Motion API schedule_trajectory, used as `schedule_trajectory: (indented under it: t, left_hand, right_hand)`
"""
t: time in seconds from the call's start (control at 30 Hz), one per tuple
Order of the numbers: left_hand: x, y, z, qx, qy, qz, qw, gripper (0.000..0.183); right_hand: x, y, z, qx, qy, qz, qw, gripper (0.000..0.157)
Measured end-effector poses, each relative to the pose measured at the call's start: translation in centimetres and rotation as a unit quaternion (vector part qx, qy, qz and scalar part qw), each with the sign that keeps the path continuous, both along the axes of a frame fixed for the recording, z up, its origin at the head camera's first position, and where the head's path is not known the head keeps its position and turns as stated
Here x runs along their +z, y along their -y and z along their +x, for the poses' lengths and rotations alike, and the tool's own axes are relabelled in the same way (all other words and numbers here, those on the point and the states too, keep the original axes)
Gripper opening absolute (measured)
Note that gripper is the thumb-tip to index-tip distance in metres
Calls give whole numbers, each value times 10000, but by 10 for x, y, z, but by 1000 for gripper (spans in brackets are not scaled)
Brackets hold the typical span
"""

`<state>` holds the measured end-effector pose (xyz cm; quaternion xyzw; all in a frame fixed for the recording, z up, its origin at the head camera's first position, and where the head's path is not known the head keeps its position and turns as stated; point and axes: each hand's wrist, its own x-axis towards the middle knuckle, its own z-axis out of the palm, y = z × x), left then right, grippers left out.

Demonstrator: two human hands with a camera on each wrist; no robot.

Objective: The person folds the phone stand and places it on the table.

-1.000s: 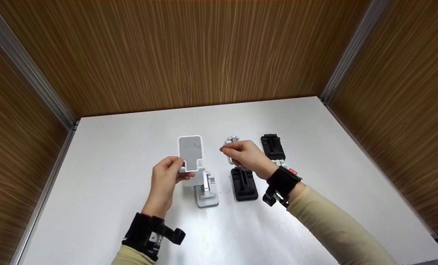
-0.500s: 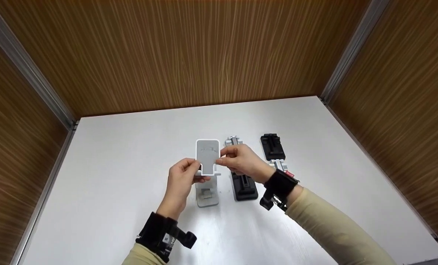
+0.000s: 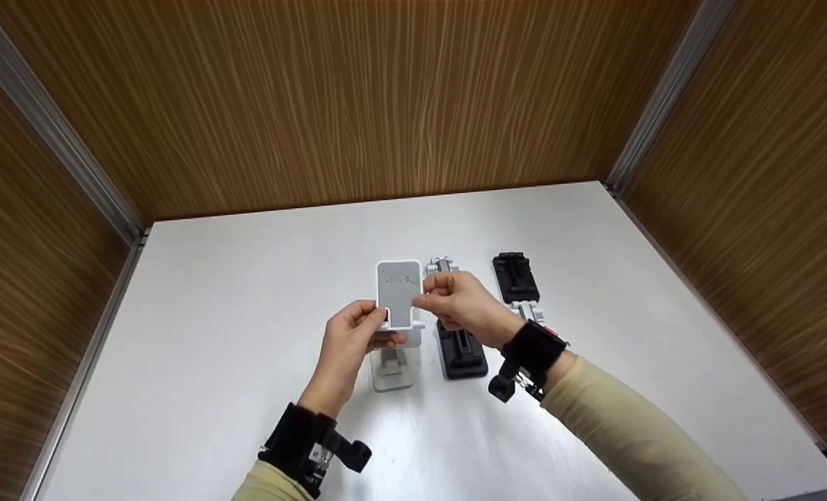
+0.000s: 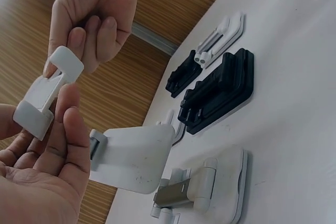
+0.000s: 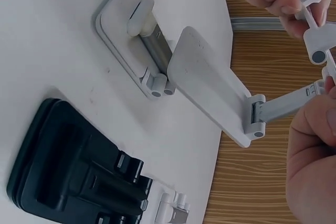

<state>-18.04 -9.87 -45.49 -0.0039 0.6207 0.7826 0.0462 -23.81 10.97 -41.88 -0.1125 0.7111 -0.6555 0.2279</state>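
Both hands hold a white foldable phone stand (image 3: pixel 398 289) with a grey pad, raised over the table. My left hand (image 3: pixel 350 341) grips its lower left corner, thumb in front and fingers behind. My right hand (image 3: pixel 463 299) pinches its right edge between thumb and fingers. The wrist views show the stand unfolded, its rounded white base plate (image 5: pixel 210 87) hanging below on a hinged arm (image 5: pixel 289 103). Under it, a second white phone stand (image 4: pixel 220 187) lies folded on the table, partly hidden by the held one in the head view.
To the right lie a black folded phone stand (image 3: pixel 462 355) and another black one (image 3: pixel 515 277) farther back. Two white-and-silver stands, one (image 3: pixel 442 264) behind the right hand and one (image 3: pixel 527 311) near the right wrist, are partly covered. Wood-grain panels (image 3: pixel 385 104) enclose the white table (image 3: pixel 211 313).
My left hand has carried the phone stand to the right, over the folded white one. The right hand, earlier apart from it, now pinches its right edge.
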Motion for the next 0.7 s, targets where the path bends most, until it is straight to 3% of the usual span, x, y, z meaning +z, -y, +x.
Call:
schedule_trajectory:
  t: [0.07,0.17,0.3,0.4,0.5,0.6,0.7]
  left_hand:
    - [-2,1,0,55,-29,-96,9999,28]
    - [-9,3,-2,403,-81,-449,9981,30]
    - [-21,6,-5,924,-30,-1349,9865,28]
    - [-28,6,-6,834,211,-1746,9809,35]
    - [-31,4,-6,432,520,-1567,9853,43]
    - [-31,3,-5,54,740,-970,9925,44]
    - [-31,2,-4,-120,849,-455,9953,38]
  right_hand:
    - [1,0,1,-26,38,-131,9999,9]
    - [3,-1,1,-66,62,-272,9996,10]
    - [6,-2,2,-105,40,-359,9993,11]
    - [9,-3,2,-119,37,-422,9990,10]
    - [11,-3,3,-94,44,-502,9987,9]
    - [12,-3,3,-16,45,-569,9984,9]
    - [12,-3,3,18,13,-607,9982,10]
